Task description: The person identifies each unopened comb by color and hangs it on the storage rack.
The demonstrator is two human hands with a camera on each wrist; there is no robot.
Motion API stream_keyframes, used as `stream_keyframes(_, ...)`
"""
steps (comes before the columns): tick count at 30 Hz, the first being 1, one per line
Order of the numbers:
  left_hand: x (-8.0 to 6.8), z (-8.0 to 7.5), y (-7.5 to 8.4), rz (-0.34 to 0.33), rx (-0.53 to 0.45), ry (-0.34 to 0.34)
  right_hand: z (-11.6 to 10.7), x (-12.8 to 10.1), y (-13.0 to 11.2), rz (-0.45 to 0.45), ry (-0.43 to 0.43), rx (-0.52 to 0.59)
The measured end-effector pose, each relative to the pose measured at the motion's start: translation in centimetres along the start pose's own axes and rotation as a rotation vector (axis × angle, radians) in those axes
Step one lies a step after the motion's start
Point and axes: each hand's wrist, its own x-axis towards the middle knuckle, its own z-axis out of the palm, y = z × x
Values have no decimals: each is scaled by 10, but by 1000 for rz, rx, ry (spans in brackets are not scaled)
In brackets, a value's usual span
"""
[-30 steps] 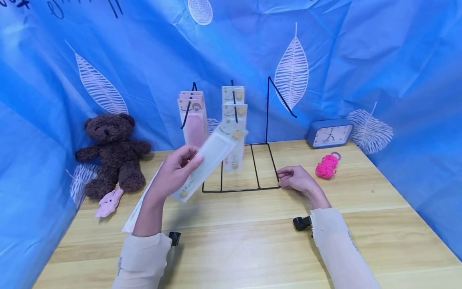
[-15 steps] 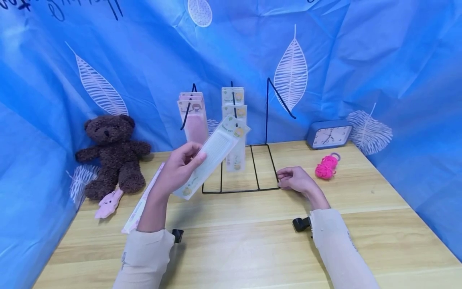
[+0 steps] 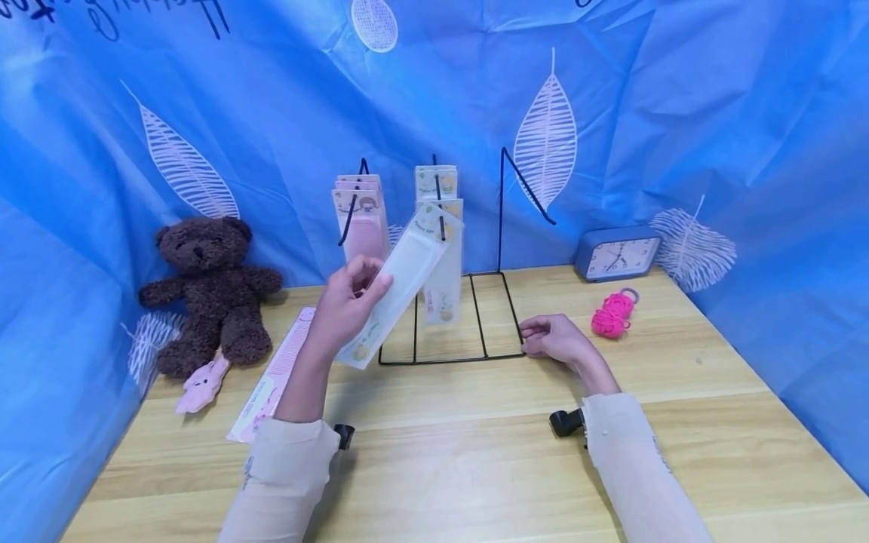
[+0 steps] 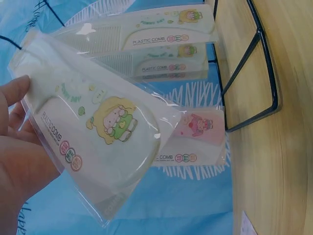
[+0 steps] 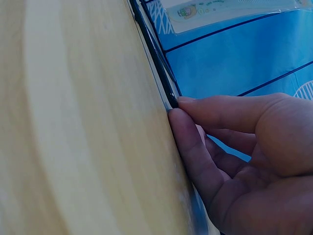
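My left hand (image 3: 346,302) pinches a packaged plastic comb (image 3: 400,279) by its long edge, tilted, a cartoon girl printed on its card in the left wrist view. The comb's top end meets the tip of the middle hook of a black wire rack (image 3: 448,360); whether the hook passes through its hole I cannot tell. Green-printed packaged combs (image 3: 444,294) hang on that hook behind it, and pink packaged combs (image 3: 366,237) hang on the left hook. My right hand (image 3: 557,337) pinches the rack's front right corner between thumb and forefinger, clearest in the right wrist view.
The rack's right hook (image 3: 529,185) bears nothing. A pink packaged comb (image 3: 285,354) lies beside my left forearm. A brown teddy bear (image 3: 210,294) and a small pink toy (image 3: 204,385) sit at left. A blue clock (image 3: 619,254) and pink yarn bundle (image 3: 612,315) stand at right.
My left hand has moved slightly right and up, bringing the comb's top end to the middle hook's tip. More of the pink comb on the table shows. The right hand stays on the rack.
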Motion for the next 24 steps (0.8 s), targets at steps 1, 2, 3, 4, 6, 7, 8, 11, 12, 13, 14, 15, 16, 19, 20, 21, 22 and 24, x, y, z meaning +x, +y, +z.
stream_keyframes(1,1,2,0,-2,3,14,0,0,0,1,1,1)
stream_keyframes(2,3,4,-1,-4,3,29,0,-1,0,2,1,0)
stream_keyframes(3,4,6,-1,-8,4,45,0,-1,0,2,1,0)
stream_keyframes(4,5,8,-1,-11,1,62,0,-1,0,3,1,1)
stream_keyframes(6,8,11,-2,-22,-3,97,0,0,0,4,2,1)
stream_keyframes(7,9,13,-2,-29,-5,114,0,0,0,3,3,2)
stream_keyframes(8,11,15,-3,-35,-8,129,0,0,0,3,2,3)
stream_keyframes(11,15,20,-4,-58,-14,166,0,0,0,2,1,6)
stream_keyframes(12,17,22,-5,-63,-18,174,0,0,1,2,1,8)
stream_keyframes(13,18,24,-6,-69,-18,181,0,0,1,2,1,9)
stream_keyframes(14,19,25,-7,-72,-21,185,0,0,1,2,0,8)
stream_keyframes(15,20,27,-9,-76,-24,191,0,0,1,1,1,7)
stream_keyframes(16,21,29,-10,-79,-31,198,-1,0,1,1,1,7)
stream_keyframes(19,24,35,-14,-88,-55,225,0,0,0,-1,0,5)
stream_keyframes(20,24,38,-15,-91,-65,231,0,0,0,-1,0,4)
stream_keyframes(21,25,40,-17,-96,-74,237,0,0,0,-1,-1,4)
stream_keyframes(22,25,42,-17,-97,-82,241,0,0,0,0,-1,5)
stream_keyframes(24,26,47,-19,-102,-95,243,0,-1,0,1,-1,4)
